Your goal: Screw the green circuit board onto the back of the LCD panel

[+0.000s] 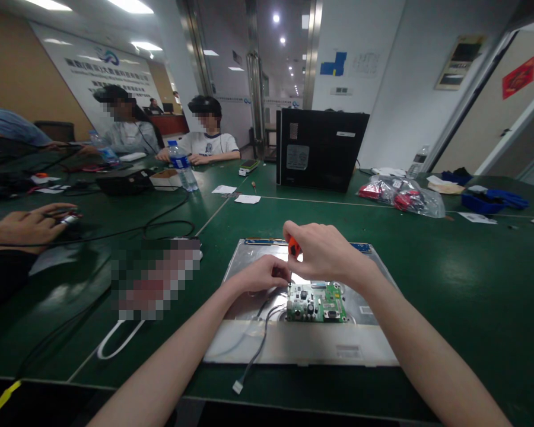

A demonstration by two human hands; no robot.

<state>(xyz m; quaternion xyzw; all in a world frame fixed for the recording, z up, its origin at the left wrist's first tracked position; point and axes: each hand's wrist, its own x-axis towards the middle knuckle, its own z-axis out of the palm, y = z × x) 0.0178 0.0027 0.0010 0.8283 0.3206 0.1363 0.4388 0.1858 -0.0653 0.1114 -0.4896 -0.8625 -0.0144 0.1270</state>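
Observation:
My right hand (pixel 323 252) is closed around a screwdriver (pixel 295 248) with an orange and black handle, held upright. Its thin shaft points down at the upper left corner of a green circuit board (pixel 317 302). Beside that shaft, my left hand (pixel 264 274) has its fingers bent together at the same corner; what they pinch, if anything, is hidden. The board lies on the silvery back of a flat display panel (pixel 302 344). From the board's left side a dark cable (pixel 261 347) runs over the panel's front edge and ends in a white connector (pixel 237 387).
A black computer case (pixel 321 151) stands behind the panel. Plastic bags with red items (pixel 403 193) and a blue tray (pixel 483 201) lie at the right. A bottle (pixel 182 166), black cables and a co-worker's hand (pixel 29 226) occupy the left. Other people sit across the green table (pixel 454 284).

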